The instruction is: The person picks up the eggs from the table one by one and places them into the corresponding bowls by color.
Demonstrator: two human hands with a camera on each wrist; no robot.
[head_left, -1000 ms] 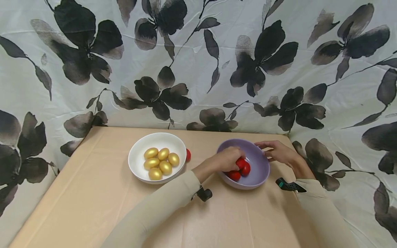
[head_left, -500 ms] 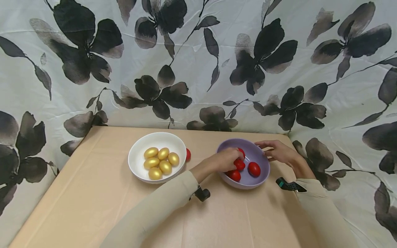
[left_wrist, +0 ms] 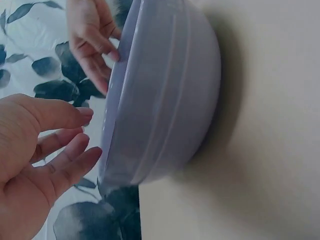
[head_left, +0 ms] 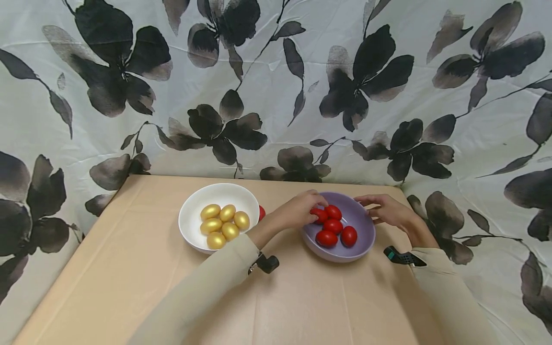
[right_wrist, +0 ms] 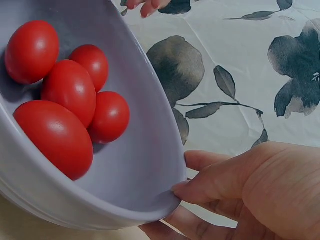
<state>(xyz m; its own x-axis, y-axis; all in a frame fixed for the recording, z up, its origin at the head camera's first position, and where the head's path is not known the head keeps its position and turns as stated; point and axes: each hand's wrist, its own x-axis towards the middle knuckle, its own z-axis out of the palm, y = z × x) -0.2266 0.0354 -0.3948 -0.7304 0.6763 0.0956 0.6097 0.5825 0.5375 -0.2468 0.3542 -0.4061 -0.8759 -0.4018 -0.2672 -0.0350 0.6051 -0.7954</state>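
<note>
Several red eggs (head_left: pixel 326 238) lie together in a purple bowl (head_left: pixel 364 232), seen closer in the right wrist view. At the bowl's left rim is my left hand (head_left: pixel 295 211), its fingers loosely bent and nothing in them; the left wrist view shows the fingertips close beside the rim. On the opposite side my right hand (head_left: pixel 390 212) holds the rim, thumb (right_wrist: pixel 192 190) on the edge and other fingers against the outer wall. A white bowl (head_left: pixel 188 230) to the left contains several gold eggs (head_left: pixel 211 225).
Another red egg (head_left: pixel 261 212) sits on the table just right of the white bowl, partly hidden by it. The beige table (head_left: pixel 129 268) ends at the back against a floral cloth (head_left: pixel 276 86).
My left hand has let go of the red eggs and drawn back leftward to the bowl's rim. The eggs have spread and show more fully. The right hand stays at its rim.
</note>
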